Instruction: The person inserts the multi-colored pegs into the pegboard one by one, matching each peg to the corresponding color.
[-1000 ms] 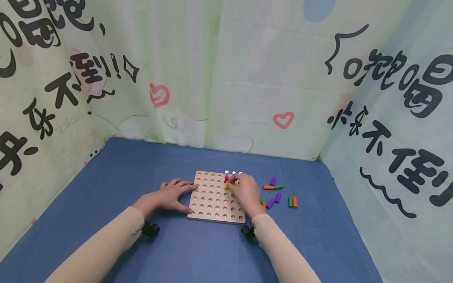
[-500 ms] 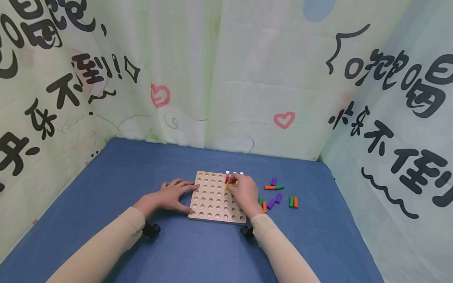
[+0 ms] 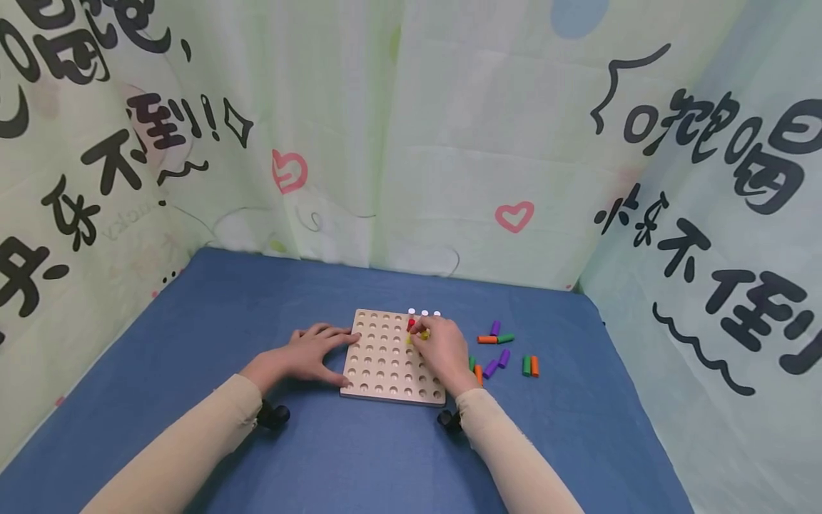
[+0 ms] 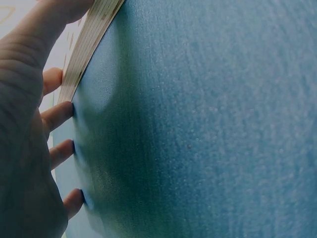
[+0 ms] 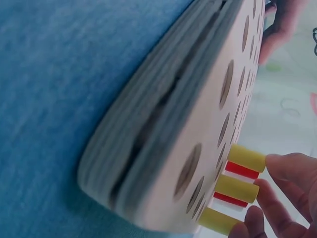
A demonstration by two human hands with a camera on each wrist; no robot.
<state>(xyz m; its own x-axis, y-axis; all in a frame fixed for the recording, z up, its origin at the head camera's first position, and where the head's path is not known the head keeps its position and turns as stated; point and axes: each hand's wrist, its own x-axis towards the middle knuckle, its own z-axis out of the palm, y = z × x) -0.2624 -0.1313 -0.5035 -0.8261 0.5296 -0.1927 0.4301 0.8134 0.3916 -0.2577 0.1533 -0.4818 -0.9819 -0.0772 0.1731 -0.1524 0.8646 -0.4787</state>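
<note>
While my right hand (image 3: pixel 444 350) pinched a yellow peg (image 5: pixel 247 157) toward one o'clock on the board (image 3: pixel 393 398), my left hand (image 3: pixel 308 355) lay spread along its nine o'clock edge. Crowding risked knocking the neighbouring peg (image 5: pixel 237 188); slack bracing, a sliding board.

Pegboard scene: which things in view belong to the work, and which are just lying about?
Belonging:
pegboard, left hand at its edge
yellow pegs by the right hand
red pegs and white pegs standing in the pegboard
likely also loose purple pegs, orange pegs, green pegs

Just around:
blue cloth
printed curtain
black wrist devices
</note>
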